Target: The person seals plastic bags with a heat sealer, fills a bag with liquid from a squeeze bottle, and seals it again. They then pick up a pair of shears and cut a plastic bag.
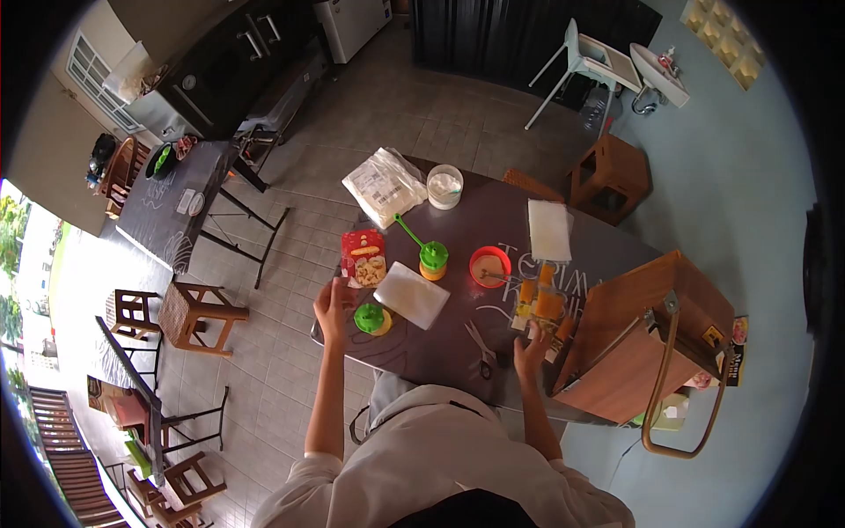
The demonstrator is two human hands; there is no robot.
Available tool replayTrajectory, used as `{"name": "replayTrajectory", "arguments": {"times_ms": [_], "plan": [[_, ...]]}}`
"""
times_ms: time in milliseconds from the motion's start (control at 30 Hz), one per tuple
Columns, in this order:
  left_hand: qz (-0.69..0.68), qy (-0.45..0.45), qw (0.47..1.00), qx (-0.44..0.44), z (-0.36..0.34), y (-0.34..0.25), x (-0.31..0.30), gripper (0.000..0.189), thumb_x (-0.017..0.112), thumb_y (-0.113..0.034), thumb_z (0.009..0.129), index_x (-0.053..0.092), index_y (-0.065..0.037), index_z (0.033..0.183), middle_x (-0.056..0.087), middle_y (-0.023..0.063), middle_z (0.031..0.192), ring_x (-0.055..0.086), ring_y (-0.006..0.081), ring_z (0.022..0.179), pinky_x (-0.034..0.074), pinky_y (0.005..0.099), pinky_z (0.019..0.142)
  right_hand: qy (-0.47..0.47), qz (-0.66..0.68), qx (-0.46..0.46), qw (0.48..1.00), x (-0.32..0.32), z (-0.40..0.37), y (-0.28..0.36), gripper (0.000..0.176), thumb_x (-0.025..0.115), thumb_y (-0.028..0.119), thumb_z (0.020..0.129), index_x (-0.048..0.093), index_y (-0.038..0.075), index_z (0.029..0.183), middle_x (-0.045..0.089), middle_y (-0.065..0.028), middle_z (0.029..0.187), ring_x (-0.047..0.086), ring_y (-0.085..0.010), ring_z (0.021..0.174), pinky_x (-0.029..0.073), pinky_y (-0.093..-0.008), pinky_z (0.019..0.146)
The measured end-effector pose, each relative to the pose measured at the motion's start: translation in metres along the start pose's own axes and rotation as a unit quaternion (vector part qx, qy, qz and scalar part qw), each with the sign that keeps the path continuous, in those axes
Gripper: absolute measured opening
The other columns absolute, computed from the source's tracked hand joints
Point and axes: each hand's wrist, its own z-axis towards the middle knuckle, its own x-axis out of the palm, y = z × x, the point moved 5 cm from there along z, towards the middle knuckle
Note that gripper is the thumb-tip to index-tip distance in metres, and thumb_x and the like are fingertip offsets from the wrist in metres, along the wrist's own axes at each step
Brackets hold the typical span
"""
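Note:
My left hand [332, 308] is at the left edge of the table, fingers apart and holding nothing visible. Beside it stand a green-topped container with a yellow lower part [371, 319] and a red food packet [363, 257]. My right hand [530, 352] reaches to a cluster of small orange and yellow packs [547, 305], its fingers spread at their near side; whether they touch is too small to tell. Left of that hand lie scissors [481, 348]. Between the hands are a white stack of sheets or bags [412, 295] and a second green-topped container [433, 260] with a long green handle.
Further back are a red bowl [490, 266] holding a utensil, a white tub [444, 187], a clear plastic packet [385, 187] and another white stack [549, 231]. A large brown wooden case with a handle [647, 339] takes up the right end of the dark table [458, 334].

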Motion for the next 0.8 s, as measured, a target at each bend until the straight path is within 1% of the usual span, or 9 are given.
{"name": "replayTrajectory", "arguments": {"times_ms": [100,167,200,267,300,367,533,600,800], "plan": [[0.018,-0.063,0.997,-0.040,0.059,0.079,-0.035,0.028,0.053,-0.028,0.086,0.062,-0.002,0.084,0.063,0.0064,0.075,0.057,0.0140,0.058,0.046,0.0275,0.053,0.033,-0.020,-0.028,0.999,0.020,-0.030,0.028,0.055,0.065,0.013,0.065,0.045,0.011,0.115,0.044,-0.0134,0.109,0.039,-0.0320,0.107,0.032,-0.0446,0.090],[0.402,-0.068,0.910,0.071,0.086,0.113,-0.041,0.036,0.062,-0.035,0.077,0.059,-0.002,0.090,0.061,0.0109,0.078,0.058,0.0244,0.066,0.048,0.0362,0.060,0.051,-0.027,-0.018,0.998,0.032,-0.045,0.045,0.053,0.066,0.015,0.065,0.046,0.014,0.115,0.044,-0.0117,0.109,0.040,-0.0312,0.107,0.034,-0.0452,0.087],[0.401,-0.063,0.911,0.074,0.098,0.135,-0.043,0.036,0.062,-0.035,0.077,0.059,-0.002,0.090,0.061,0.0109,0.078,0.058,0.0244,0.066,0.048,0.0362,0.060,0.079,-0.034,-0.018,0.996,0.039,-0.051,0.055,0.054,0.066,0.016,0.066,0.045,0.015,0.116,0.043,-0.0111,0.110,0.040,-0.0309,0.107,0.034,-0.0456,0.086],[0.501,-0.058,0.850,0.150,0.114,0.159,-0.040,0.054,0.070,-0.038,0.065,0.053,-0.004,0.104,0.055,0.0134,0.090,0.054,0.0317,0.084,0.047,0.0408,0.071,0.103,-0.041,-0.011,0.994,0.050,-0.058,0.076,0.055,0.066,0.018,0.066,0.044,0.016,0.116,0.042,-0.0105,0.111,0.040,-0.0307,0.107,0.035,-0.0460,0.085],[0.501,-0.052,0.850,0.154,0.115,0.152,-0.034,0.054,0.070,-0.038,0.065,0.053,-0.004,0.104,0.055,0.0134,0.090,0.054,0.0317,0.084,0.047,0.0408,0.071,0.111,-0.071,-0.003,0.991,0.055,-0.060,0.085,0.056,0.067,0.019,0.066,0.043,0.017,0.117,0.041,-0.0097,0.112,0.039,-0.0298,0.107,0.035,-0.0467,0.084],[0.561,-0.040,0.826,0.045,0.108,0.134,-0.020,0.069,0.074,-0.039,0.060,0.045,-0.007,0.113,0.048,0.0130,0.102,0.047,0.0307,0.099,0.045,0.0386,0.077,0.116,-0.103,0.013,0.988,0.064,-0.063,0.101,0.058,0.067,0.021,0.066,0.043,0.018,0.118,0.040,-0.0089,0.113,0.039,-0.0289,0.108,0.035,-0.0474,0.083],[0.537,0.001,0.841,0.066,0.136,0.142,-0.023,0.062,0.076,-0.028,0.059,0.047,-0.008,0.110,0.048,0.0114,0.103,0.049,0.0287,0.097,0.047,0.0379,0.075,0.092,-0.112,0.013,0.989,0.087,-0.062,0.133,0.059,0.068,0.021,0.066,0.041,0.020,0.119,0.038,-0.0077,0.113,0.037,-0.0276,0.110,0.035,-0.0501,0.083],[0.495,0.060,0.865,0.047,0.147,0.147,-0.030,0.054,0.075,-0.022,0.060,0.051,-0.008,0.107,0.055,0.0110,0.096,0.054,0.0262,0.090,0.047,0.0354,0.073,0.100,-0.105,0.032,0.989,0.096,-0.063,0.143,0.060,0.068,0.021,0.065,0.041,0.020,0.119,0.039,-0.0076,0.113,0.038,-0.0278,0.109,0.036,-0.0498,0.082],[0.395,0.075,0.912,0.082,0.162,0.153,-0.046,0.032,0.072,-0.015,0.063,0.061,-0.003,0.089,0.064,0.0126,0.077,0.061,0.0275,0.072,0.049,0.0351,0.065,0.118,-0.066,0.074,0.988,0.117,-0.060,0.158,0.062,0.069,0.021,0.064,0.041,0.021,0.119,0.039,-0.0072,0.109,0.040,-0.0269,0.106,0.040,-0.0484,0.078]]}}
